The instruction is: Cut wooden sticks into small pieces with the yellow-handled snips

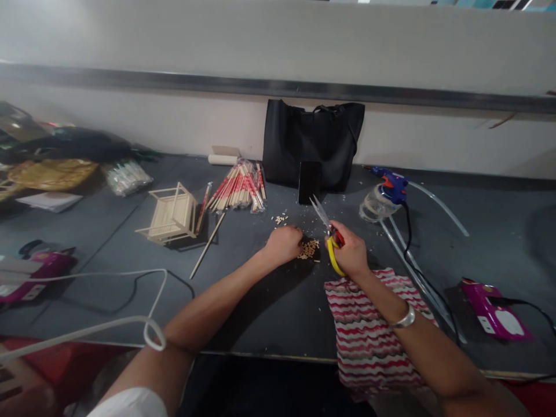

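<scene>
My right hand (353,253) is wrapped round the red and yellow handles of a pair of scissors (320,211); the blades point away from me, up and to the left. My left hand (284,246) is closed with its fingertips low over the table, beside a small pile of short cut wooden pieces (308,249). What those fingers hold, if anything, is hidden. A few paler bits (280,219) lie just beyond the left hand. Under my right forearm is a striped red and white cloth (369,330).
Left stand a small stick-built chair frame (174,214), a loose stick (207,245) and paper-wrapped chopsticks (241,186). A phone (309,183) leans on a black bag (313,142). Right are a blue glue gun (391,184), clear glue sticks (408,263) and a magenta box (495,311). A white cable (152,327) loops at left.
</scene>
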The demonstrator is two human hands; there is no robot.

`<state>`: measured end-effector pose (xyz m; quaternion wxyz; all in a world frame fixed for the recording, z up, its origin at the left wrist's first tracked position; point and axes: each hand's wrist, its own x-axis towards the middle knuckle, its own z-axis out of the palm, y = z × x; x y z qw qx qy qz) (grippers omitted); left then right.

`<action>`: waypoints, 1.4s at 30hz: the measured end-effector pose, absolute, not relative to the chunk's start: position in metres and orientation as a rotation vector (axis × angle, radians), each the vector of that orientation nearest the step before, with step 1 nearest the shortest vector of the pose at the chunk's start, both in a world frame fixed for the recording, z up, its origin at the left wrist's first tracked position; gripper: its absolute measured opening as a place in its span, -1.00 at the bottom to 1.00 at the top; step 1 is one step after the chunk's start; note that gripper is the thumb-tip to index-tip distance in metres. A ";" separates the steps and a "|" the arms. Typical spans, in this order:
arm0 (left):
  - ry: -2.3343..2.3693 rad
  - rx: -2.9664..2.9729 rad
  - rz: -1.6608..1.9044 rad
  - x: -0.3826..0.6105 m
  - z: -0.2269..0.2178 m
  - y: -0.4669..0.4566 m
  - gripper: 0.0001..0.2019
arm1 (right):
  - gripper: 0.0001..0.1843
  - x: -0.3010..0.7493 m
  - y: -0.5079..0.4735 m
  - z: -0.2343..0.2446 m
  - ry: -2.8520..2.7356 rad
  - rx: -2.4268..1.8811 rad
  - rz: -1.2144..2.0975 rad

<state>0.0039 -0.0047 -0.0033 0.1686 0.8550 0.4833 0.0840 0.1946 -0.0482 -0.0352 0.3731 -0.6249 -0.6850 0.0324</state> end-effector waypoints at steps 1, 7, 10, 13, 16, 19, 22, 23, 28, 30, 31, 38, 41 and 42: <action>1.363 2.383 0.319 0.003 -0.003 -0.003 -0.89 | -0.59 0.194 -0.048 -0.036 -1.752 -1.592 0.078; 0.916 1.571 1.016 0.000 -0.004 0.008 -0.98 | -0.57 0.190 -0.054 -0.034 -1.779 -1.469 0.004; 0.727 1.214 1.127 0.000 -0.002 0.008 -0.88 | -0.52 0.187 -0.058 -0.033 -1.867 -1.412 -0.040; 0.647 1.077 1.191 0.001 0.002 0.005 -0.79 | -0.47 0.186 -0.060 -0.034 -1.938 -1.382 -0.093; 0.617 1.058 1.193 0.002 0.003 0.002 -0.74 | -0.44 0.187 -0.061 -0.034 -1.961 -1.395 -0.118; 0.596 1.066 1.173 0.003 0.002 0.000 -0.73 | -0.43 0.188 -0.061 -0.035 -1.966 -1.415 -0.124; 0.588 1.073 1.164 0.004 -0.001 -0.002 -0.75 | -0.44 0.187 -0.062 -0.035 -1.960 -1.414 -0.142; 0.591 1.079 1.165 0.005 -0.001 -0.003 -0.76 | -0.44 0.187 -0.063 -0.035 -1.958 -1.414 -0.148; 0.629 1.148 1.216 0.006 -0.003 -0.005 -0.80 | -0.47 0.184 -0.066 -0.033 -1.954 -1.441 -0.164; 0.650 1.175 1.245 0.006 -0.003 -0.006 -0.83 | -0.48 0.184 -0.067 -0.032 -1.953 -1.452 -0.181; 0.659 1.180 1.257 0.006 -0.003 -0.006 -0.84 | -0.48 0.184 -0.067 -0.032 -1.952 -1.450 -0.189; 0.645 1.155 1.283 0.009 -0.003 -0.009 -0.86 | -0.51 0.184 -0.066 -0.035 -1.952 -1.381 -0.190; 0.633 1.158 1.290 0.011 -0.003 -0.009 -0.86 | -0.50 0.184 -0.066 -0.035 -1.973 -1.372 -0.146; 0.630 1.162 1.288 0.011 -0.003 -0.009 -0.86 | -0.50 0.184 -0.066 -0.034 -1.983 -1.373 -0.124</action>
